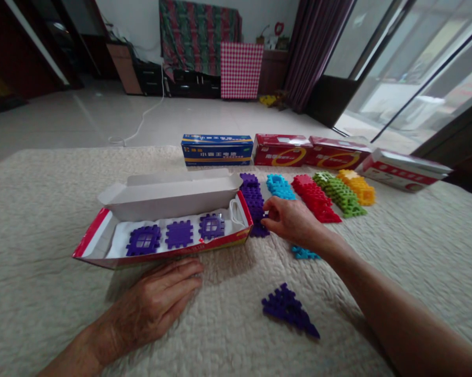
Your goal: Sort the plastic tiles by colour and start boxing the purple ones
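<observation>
My left hand (161,296) lies flat on the quilted cover, fingers stretched out just in front of an open red-and-white cardboard box (118,262). Inside the box, on white lining, are a purple window piece (144,240), a plain purple square piece (179,234) and another purple window piece (211,226). With thumb and fingertips pinched, my right hand (289,220) grips a purple notched building piece (262,222) at the near end of a purple row (251,191). A purple triangular piece (289,311) lies apart, nearer to me.
Rows of blue pieces (280,186), red pieces (314,199), green pieces (340,193) and yellow pieces (357,187) lie to the right. Behind them stand a blue box (217,151), two red boxes (281,151) and a white-and-red box (404,170). My right forearm partly covers the blue row.
</observation>
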`<act>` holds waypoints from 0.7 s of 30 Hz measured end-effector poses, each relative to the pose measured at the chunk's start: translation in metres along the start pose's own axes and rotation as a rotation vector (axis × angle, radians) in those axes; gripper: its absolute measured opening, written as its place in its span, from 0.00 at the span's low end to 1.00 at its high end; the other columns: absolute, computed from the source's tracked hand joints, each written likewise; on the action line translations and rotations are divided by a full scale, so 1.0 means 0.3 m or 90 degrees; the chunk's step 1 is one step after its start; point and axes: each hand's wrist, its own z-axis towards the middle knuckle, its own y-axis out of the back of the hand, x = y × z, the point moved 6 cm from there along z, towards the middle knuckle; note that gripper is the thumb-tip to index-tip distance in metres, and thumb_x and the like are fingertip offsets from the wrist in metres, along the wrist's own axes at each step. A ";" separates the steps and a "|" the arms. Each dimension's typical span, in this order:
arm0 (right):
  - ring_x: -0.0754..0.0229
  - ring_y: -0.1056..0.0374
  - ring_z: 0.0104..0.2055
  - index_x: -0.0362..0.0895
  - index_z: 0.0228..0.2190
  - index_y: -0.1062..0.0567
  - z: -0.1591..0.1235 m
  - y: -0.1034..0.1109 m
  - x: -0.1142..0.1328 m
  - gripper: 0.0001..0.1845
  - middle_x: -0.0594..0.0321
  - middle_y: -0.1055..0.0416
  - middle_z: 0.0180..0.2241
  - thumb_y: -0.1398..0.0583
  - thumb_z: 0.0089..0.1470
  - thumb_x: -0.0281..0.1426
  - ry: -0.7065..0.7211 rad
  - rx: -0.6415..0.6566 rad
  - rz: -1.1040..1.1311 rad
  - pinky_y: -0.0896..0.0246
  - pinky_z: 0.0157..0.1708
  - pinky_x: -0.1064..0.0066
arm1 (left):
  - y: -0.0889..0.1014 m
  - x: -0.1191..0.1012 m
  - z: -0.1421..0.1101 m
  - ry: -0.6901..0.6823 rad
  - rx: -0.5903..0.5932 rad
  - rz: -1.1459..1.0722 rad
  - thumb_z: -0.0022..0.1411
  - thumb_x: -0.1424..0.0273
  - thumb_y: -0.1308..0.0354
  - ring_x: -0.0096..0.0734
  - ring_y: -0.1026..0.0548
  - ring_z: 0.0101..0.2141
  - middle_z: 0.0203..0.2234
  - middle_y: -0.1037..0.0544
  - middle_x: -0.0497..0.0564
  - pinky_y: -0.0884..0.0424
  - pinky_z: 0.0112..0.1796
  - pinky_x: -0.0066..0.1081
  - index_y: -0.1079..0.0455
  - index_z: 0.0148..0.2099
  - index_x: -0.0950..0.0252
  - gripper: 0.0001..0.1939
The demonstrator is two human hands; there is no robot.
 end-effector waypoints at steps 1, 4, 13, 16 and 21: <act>0.61 0.30 0.31 0.43 0.38 0.27 -0.001 0.002 0.002 0.10 0.62 0.24 0.30 0.38 0.51 0.30 0.005 0.000 0.003 0.43 0.30 0.72 | -0.001 0.001 -0.001 0.002 0.000 -0.003 0.65 0.77 0.50 0.34 0.26 0.52 0.49 0.23 0.55 0.28 0.53 0.31 0.26 0.49 0.66 0.14; 0.60 0.30 0.32 0.42 0.37 0.27 -0.004 0.009 0.009 0.10 0.61 0.24 0.30 0.39 0.51 0.31 0.019 -0.007 -0.005 0.43 0.30 0.71 | -0.002 -0.001 0.001 0.002 0.005 -0.010 0.65 0.77 0.50 0.34 0.26 0.52 0.49 0.23 0.55 0.27 0.53 0.32 0.26 0.49 0.67 0.14; 0.63 0.34 0.27 0.40 0.39 0.27 0.006 0.012 -0.002 0.12 0.65 0.28 0.25 0.40 0.49 0.28 0.028 -0.015 0.048 0.45 0.27 0.73 | -0.005 0.003 -0.004 0.004 0.022 -0.010 0.65 0.77 0.49 0.34 0.27 0.53 0.51 0.24 0.54 0.29 0.54 0.31 0.27 0.50 0.66 0.14; 0.65 0.35 0.26 0.41 0.37 0.26 -0.002 0.044 -0.015 0.09 0.66 0.29 0.24 0.41 0.51 0.29 0.063 0.009 0.095 0.45 0.27 0.73 | -0.007 0.003 -0.008 0.003 0.029 0.001 0.65 0.78 0.49 0.34 0.27 0.53 0.51 0.24 0.54 0.29 0.54 0.31 0.27 0.50 0.66 0.14; 0.67 0.36 0.25 0.43 0.33 0.25 -0.042 0.075 0.001 0.08 0.69 0.30 0.24 0.42 0.52 0.33 0.145 0.167 0.185 0.45 0.25 0.75 | -0.004 0.001 -0.006 -0.002 0.017 0.007 0.65 0.77 0.48 0.34 0.26 0.52 0.51 0.23 0.54 0.29 0.54 0.30 0.27 0.50 0.66 0.14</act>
